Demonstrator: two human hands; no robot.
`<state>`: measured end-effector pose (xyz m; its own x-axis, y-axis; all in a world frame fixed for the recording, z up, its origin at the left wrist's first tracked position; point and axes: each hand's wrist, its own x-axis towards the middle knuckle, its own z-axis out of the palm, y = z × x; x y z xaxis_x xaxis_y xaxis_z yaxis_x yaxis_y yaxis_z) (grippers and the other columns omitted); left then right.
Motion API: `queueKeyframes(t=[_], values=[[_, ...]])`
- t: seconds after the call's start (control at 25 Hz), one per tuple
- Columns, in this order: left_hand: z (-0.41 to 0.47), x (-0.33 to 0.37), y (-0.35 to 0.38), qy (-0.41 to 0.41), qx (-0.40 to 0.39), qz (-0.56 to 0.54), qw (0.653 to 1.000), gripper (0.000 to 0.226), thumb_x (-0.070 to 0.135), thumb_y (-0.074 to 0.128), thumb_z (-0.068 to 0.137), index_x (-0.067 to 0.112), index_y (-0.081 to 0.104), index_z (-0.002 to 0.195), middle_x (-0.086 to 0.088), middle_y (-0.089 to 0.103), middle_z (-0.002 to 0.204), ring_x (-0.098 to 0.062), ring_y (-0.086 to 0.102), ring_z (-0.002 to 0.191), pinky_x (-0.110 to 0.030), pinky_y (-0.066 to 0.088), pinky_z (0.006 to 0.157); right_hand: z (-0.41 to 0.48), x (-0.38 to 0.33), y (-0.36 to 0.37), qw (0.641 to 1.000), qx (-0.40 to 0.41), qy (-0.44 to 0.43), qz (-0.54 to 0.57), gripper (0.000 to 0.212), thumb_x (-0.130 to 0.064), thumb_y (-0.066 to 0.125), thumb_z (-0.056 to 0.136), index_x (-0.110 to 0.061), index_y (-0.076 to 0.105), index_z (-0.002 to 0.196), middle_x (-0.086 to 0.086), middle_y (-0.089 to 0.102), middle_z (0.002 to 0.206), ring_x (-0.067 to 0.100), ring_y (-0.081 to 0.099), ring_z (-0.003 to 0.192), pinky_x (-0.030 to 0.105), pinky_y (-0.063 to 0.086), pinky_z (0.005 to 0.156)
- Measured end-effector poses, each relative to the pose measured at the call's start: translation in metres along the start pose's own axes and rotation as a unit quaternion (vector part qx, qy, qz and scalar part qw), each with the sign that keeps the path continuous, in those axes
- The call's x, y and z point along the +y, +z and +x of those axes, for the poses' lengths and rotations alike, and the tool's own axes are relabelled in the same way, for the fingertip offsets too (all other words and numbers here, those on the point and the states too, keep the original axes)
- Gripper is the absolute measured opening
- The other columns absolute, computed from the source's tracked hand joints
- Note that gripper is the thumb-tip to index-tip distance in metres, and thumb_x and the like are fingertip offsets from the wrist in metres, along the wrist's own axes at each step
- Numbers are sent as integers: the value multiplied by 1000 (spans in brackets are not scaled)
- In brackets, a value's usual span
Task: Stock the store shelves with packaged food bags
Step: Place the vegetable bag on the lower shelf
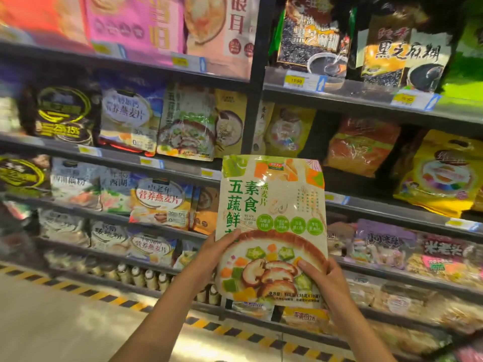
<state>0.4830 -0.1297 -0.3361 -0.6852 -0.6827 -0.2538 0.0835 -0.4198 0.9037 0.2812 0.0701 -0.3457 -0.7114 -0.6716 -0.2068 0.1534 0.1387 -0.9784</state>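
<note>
I hold a cream and green oatmeal bag (271, 205) upright in front of the shelves, its face printed with mushrooms and vegetables in a bowl. My left hand (214, 253) grips its lower left edge, thumb on the front. At the lower right corner, my right hand (324, 279) pinches the bag the same way. A matching bag (187, 124) stands on the second shelf, up and to the left of the one I hold.
Grey metal shelves (339, 92) hold many food bags on several levels, with price tags along the edges. A dark upright post (257, 74) divides two bays. Small bottles (146, 276) line a low shelf. Yellow-black hazard tape (78, 290) marks the floor by the shelf base.
</note>
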Motion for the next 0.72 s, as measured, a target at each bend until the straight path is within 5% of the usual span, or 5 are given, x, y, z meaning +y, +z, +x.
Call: queueKeyframes(t=[0.16, 0.24, 0.36, 0.56, 0.72], values=[[-42, 6, -48, 14, 44, -35, 998, 41, 31, 71, 93, 20, 65, 133, -11, 79, 116, -30, 78, 103, -42, 64, 84, -22, 6, 58, 999, -24, -26, -30, 96, -52, 91, 66, -30, 44, 146, 2, 67, 132, 27, 70, 114, 55, 58, 99], [-57, 11, -74, 31, 74, -42, 996, 41, 30, 71, 93, 19, 65, 132, -13, 79, 116, -31, 77, 104, -44, 63, 86, -25, 7, 85, 997, -52, -33, -47, 116, -69, 91, 57, -37, 36, 153, -3, 61, 143, 26, 64, 124, 55, 54, 105], [-71, 18, -115, 47, 116, -46, 991, 55, 36, 76, 83, 17, 64, 134, -13, 78, 118, -33, 76, 107, -49, 61, 94, -24, 4, 127, 992, -105, -48, -45, 117, -66, 93, 58, -39, 34, 155, -5, 60, 143, 23, 63, 125, 54, 53, 107], [-81, 41, -174, 69, 175, -64, 980, 33, 29, 72, 92, 20, 67, 124, -9, 82, 108, -26, 80, 93, -38, 65, 74, -6, 1, 204, 985, -159, -44, -45, 110, -62, 91, 57, -36, 39, 151, -2, 63, 139, 23, 67, 120, 54, 56, 103], [-87, 62, -233, 77, 229, -44, 969, 61, 44, 82, 81, 19, 63, 133, -10, 79, 116, -32, 77, 105, -54, 59, 97, 16, 1, 278, 977, -199, -45, -57, 116, -63, 86, 59, -34, 33, 158, -2, 56, 147, 25, 61, 128, 52, 52, 107]])
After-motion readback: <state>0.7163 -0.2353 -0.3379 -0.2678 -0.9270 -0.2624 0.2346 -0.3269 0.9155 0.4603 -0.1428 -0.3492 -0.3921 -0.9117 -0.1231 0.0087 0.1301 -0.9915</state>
